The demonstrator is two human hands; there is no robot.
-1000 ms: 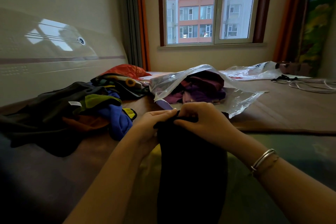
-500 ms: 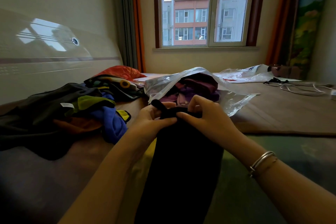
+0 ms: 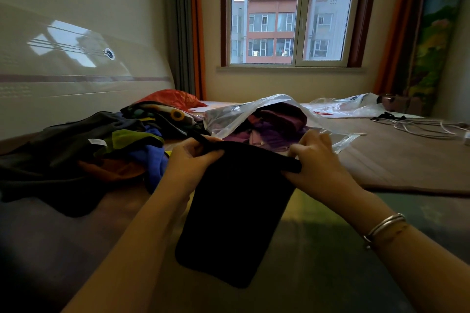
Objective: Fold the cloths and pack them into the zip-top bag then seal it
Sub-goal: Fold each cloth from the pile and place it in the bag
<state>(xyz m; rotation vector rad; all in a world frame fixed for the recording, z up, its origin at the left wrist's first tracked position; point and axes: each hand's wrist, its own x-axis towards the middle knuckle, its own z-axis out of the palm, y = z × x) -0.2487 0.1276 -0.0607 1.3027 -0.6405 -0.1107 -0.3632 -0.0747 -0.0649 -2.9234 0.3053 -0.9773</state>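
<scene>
A black cloth [image 3: 234, 206] hangs in front of me, held up by its top edge. My left hand [image 3: 190, 160] pinches the left corner and my right hand [image 3: 318, 160] pinches the right corner, the edge stretched between them. Behind my hands lies the clear zip-top bag [image 3: 234, 114], its mouth open toward me, with purple and maroon folded cloths [image 3: 274, 124] inside. A heap of unfolded cloths [image 3: 101, 150] in black, blue, green and orange lies to the left on the bed.
A brown mat [image 3: 407, 160] covers the bed on the right, with white cables [image 3: 419, 127] on it. Another clear plastic bag [image 3: 343, 107] lies at the back under the window. A red cloth [image 3: 173, 98] sits behind the heap. The headboard runs along the left.
My hands have moved apart along the black cloth's top edge, spreading it wider. The cloth has also been lifted a little higher.
</scene>
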